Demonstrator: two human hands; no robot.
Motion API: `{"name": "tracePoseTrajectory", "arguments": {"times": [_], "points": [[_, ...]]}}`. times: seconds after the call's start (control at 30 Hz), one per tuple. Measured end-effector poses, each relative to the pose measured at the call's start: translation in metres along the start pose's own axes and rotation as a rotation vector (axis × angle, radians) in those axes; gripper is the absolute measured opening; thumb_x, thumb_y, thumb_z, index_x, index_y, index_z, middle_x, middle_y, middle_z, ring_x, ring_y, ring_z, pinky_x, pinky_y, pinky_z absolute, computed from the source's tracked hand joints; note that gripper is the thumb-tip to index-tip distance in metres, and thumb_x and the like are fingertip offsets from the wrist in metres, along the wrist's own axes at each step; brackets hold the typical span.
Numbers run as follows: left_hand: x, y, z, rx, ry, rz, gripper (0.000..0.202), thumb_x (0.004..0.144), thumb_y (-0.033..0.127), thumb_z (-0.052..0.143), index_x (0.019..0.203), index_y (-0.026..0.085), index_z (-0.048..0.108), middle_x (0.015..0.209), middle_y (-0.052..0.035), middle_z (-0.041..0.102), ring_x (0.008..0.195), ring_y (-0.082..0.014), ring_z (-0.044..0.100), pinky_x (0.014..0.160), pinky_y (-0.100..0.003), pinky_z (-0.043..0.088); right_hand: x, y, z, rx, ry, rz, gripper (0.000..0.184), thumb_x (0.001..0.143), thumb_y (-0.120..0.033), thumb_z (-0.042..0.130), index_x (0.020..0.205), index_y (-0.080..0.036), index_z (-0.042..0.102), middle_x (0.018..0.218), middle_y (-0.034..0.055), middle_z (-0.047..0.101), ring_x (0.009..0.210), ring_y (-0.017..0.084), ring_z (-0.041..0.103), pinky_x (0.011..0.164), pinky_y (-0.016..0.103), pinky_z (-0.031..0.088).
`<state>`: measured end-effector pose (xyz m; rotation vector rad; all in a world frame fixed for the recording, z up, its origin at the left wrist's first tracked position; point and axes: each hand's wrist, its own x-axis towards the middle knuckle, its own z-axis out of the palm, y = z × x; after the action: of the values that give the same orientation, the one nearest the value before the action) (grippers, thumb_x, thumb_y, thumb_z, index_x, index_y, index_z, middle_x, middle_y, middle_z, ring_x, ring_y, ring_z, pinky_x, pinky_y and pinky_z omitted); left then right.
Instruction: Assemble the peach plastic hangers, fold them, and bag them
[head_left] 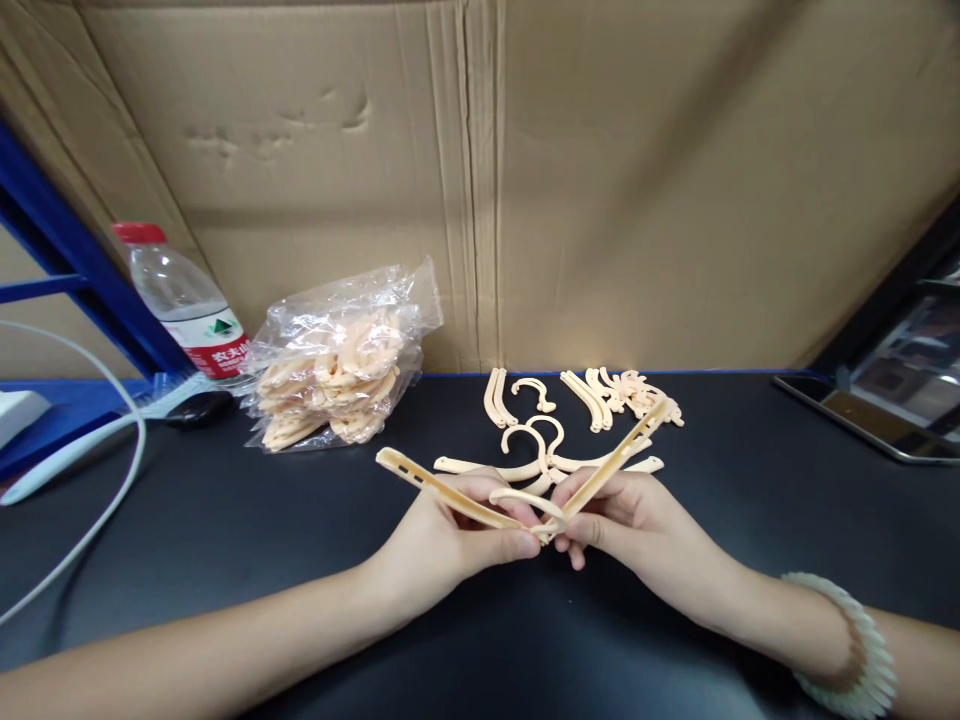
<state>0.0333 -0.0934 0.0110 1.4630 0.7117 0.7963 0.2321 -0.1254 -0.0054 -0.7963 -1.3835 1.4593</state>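
Between my two hands is a cream plastic folding clothes hanger [611, 465], its two arms spread in a V and its hook curving over the middle. My left hand [465, 530] pinches the inner end of the left arm, thumb along the near side. My right hand [626, 515] grips the inner end of the right arm beside the hook. The joint sits between both sets of fingertips. Just beyond, assembled hangers [480, 468] lie on the black table, partly hidden behind my hands and the held hanger.
Loose hanger arms [589, 400], a single hook [534, 390] and a heap of small parts [637, 390] lie at the back. Clear bags of parts [337, 370] stand left, near a red-capped bottle [187, 300] and a white cable [139, 450]. A tablet-like device [847, 415] lies right.
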Motion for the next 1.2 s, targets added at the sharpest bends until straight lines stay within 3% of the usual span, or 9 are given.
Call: {"name": "tracePoseTrajectory", "arguments": {"times": [0.47,0.8,1.2], "points": [[0.0004,-0.0035,-0.0013,-0.083,-0.074,-0.021,0.007,0.068,0.011,0.079,0.07,0.018,0.078,0.067,0.0009,0.067,0.064,-0.0118,0.058,0.063,-0.021,0.047,-0.0033,0.0003,0.003,0.017,0.01,-0.027,0.009,0.082,-0.025,0.073,0.086,-0.018,0.071,0.079,0.0009,0.067,0.069,0.012,0.063,0.064,0.025,0.057],[-0.0007,-0.0017,-0.0024,-0.022,-0.033,-0.015,0.006,0.064,0.012,0.081,0.067,0.017,0.079,0.063,0.0014,0.061,0.059,-0.0107,0.056,0.058,-0.02,0.045,-0.0035,-0.0028,0.005,-0.025,0.016,-0.021,0.009,0.081,-0.028,0.074,0.084,-0.019,0.073,0.076,0.0008,0.068,0.063,0.012,0.062,0.064,0.026,0.055],[-0.0014,-0.005,-0.0036,-0.149,-0.073,-0.078,0.007,0.063,0.013,0.082,0.067,0.016,0.077,0.067,-0.0015,0.07,0.059,-0.0121,0.062,0.06,-0.022,0.05,-0.0034,-0.0046,0.0084,-0.056,0.0,-0.019,0.011,0.08,-0.031,0.073,0.084,-0.02,0.075,0.076,0.0016,0.069,0.065,0.015,0.063,0.063,0.027,0.055]]}}
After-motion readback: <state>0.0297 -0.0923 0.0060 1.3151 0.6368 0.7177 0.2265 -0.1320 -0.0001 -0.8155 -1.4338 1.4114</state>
